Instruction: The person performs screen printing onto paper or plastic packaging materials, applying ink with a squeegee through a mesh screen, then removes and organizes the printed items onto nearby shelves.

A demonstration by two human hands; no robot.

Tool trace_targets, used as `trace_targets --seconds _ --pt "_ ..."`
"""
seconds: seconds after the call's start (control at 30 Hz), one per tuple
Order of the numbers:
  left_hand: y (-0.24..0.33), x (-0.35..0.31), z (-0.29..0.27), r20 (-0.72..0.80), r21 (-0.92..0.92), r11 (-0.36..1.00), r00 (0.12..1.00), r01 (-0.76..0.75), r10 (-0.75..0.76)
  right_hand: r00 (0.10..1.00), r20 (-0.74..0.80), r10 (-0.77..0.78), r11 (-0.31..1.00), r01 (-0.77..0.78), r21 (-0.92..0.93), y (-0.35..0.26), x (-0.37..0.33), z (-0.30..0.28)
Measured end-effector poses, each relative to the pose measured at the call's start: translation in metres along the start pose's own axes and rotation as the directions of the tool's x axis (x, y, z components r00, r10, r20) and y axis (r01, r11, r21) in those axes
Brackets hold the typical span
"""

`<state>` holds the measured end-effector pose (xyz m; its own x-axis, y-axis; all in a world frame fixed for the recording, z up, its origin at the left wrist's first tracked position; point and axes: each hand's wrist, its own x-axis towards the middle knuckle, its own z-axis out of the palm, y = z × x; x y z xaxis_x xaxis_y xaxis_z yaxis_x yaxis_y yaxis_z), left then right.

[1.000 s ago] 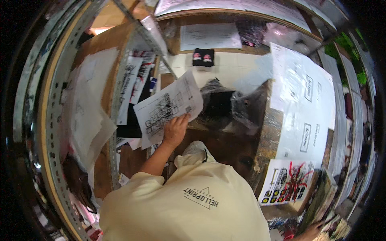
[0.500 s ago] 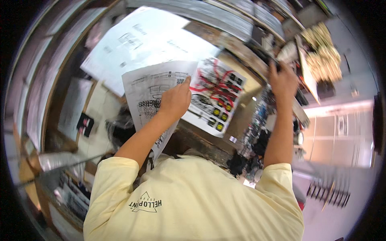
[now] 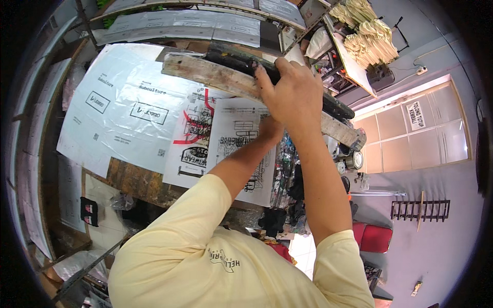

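Observation:
My right hand is closed over a long, ink-stained wooden bar and the black bar along its far side. Both slant from upper middle down to the right. Beneath them, my left hand rests at the right part of a white printed sheet with black lettering and drawings; my right wrist and the bar hide its fingers. Partly covered by this sheet lies another sheet with red and black prints. Both sheets overlap the large silvery-white printed sheeting on the left.
Dark cloths and paint-spattered clutter border the worktable's right side. Cans stand beyond. Shelves with boards line the left. Bundles of cream cloth sit at upper right. A red chair stands low right.
The printed sheet has moved right with my left hand, from the left side onto the red-and-black sheet's right part. My right hand has come left and now grips the bars over the table.

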<state>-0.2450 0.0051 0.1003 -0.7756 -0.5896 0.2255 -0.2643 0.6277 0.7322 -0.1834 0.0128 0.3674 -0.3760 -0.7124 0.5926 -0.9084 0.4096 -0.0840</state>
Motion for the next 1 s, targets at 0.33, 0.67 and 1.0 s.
trace_targets --seconds 0.33,0.67,1.0 --pt "-0.013 -0.07 0.036 0.29 -0.213 0.972 0.943 -0.102 0.163 1.0 -0.001 0.007 1.0 -0.007 0.01 0.002 -0.004 0.004" --pt "-0.097 -0.288 -0.133 0.515 0.075 0.869 0.765 -0.488 0.386 1.0 0.005 0.002 0.999 -0.002 -0.054 -0.001 -0.006 0.006" --pt "-0.097 -0.235 -0.252 0.307 0.004 0.96 0.914 -0.279 0.264 0.998 0.033 0.051 0.995 -0.048 -0.091 -0.016 -0.029 0.005"
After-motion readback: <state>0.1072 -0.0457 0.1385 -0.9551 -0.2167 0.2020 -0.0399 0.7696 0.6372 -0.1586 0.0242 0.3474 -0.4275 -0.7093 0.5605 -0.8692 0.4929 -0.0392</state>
